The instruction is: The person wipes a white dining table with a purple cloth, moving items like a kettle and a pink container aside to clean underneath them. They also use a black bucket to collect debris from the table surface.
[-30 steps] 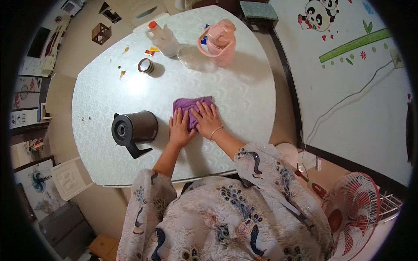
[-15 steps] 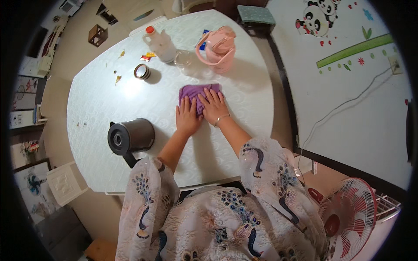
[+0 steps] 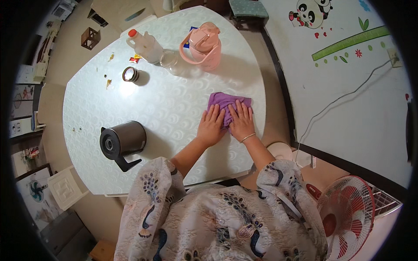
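Observation:
A crumpled purple cloth lies on the white patterned table, close to its right edge. My left hand rests flat on the cloth's near left part, fingers stretched out. Beside it, my right hand, with a bracelet at the wrist, presses flat on the cloth's near right part. Neither hand is wrapped round the cloth. The two hands lie side by side with a small gap between them.
A dark grey kettle stands on the left. Farther back are a dark round jar, a red-capped plastic jug, a clear glass jar and a pink pitcher. A red-and-white fan stands at lower right.
Both hands and the cloth have slid right across the table and toward me, closer to the right edge. The view has also shifted slightly.

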### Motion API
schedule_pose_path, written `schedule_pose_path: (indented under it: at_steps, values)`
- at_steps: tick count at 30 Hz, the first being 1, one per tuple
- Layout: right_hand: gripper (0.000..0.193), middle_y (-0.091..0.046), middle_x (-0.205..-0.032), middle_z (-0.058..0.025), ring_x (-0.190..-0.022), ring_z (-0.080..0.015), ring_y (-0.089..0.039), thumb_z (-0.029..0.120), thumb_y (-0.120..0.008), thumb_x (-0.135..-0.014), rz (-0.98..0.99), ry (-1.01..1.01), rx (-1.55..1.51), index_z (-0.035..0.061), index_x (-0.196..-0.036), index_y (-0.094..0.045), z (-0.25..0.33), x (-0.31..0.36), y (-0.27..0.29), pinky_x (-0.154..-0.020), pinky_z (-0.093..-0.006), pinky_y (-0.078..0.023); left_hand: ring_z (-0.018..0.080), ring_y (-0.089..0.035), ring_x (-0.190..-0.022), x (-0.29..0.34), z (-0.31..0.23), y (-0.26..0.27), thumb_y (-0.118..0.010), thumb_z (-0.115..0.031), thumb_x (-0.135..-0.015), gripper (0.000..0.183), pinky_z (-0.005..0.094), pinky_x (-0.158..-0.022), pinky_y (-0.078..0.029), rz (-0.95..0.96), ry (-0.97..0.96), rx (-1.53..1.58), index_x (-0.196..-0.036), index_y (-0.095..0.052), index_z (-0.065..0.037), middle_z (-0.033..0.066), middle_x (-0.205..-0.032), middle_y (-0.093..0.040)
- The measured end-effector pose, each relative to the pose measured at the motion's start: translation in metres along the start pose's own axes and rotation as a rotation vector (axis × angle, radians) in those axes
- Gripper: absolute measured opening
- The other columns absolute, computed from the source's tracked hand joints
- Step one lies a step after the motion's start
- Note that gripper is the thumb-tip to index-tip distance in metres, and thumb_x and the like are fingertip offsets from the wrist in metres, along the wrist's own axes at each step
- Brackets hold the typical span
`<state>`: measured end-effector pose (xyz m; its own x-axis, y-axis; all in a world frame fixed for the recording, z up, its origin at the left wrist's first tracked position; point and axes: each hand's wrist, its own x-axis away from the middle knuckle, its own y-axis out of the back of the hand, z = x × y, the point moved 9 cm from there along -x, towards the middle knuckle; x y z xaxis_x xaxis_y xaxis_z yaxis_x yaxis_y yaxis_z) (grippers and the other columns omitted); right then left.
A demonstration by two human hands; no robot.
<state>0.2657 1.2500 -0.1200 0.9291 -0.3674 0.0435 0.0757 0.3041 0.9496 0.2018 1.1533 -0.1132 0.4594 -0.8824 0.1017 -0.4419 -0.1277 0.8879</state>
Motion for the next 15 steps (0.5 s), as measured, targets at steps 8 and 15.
schedule_pose_path:
  at_steps: [8,15]
  values:
    - [0.07,-0.025,-0.156,-0.0151,-0.142,-0.0353,-0.024,0.019,-0.057,-0.081,-0.03,0.018,0.019,0.016,-0.148,-0.035,-0.007,-0.019,0.006,-0.117,-0.0524,-0.013,0.0344,-0.019,-0.146,-0.018,-0.002,0.01,-0.073,-0.045,-0.076,0.09,0.0553,-0.116,-0.015,0.026,0.036,-0.043,-0.148,-0.034,-0.008,0.0196,-0.156,-0.025]
    - [0.07,-0.025,-0.156,-0.0149,-0.142,-0.035,-0.024,0.019,-0.057,-0.082,-0.068,0.029,0.053,0.0171,-0.148,-0.035,-0.026,-0.053,0.004,-0.117,-0.0519,-0.015,0.0317,-0.02,-0.147,-0.046,0.006,0.014,-0.074,-0.043,-0.076,0.09,0.0561,-0.116,-0.016,-0.039,0.059,-0.007,-0.149,-0.033,-0.009,0.0173,-0.156,-0.026]
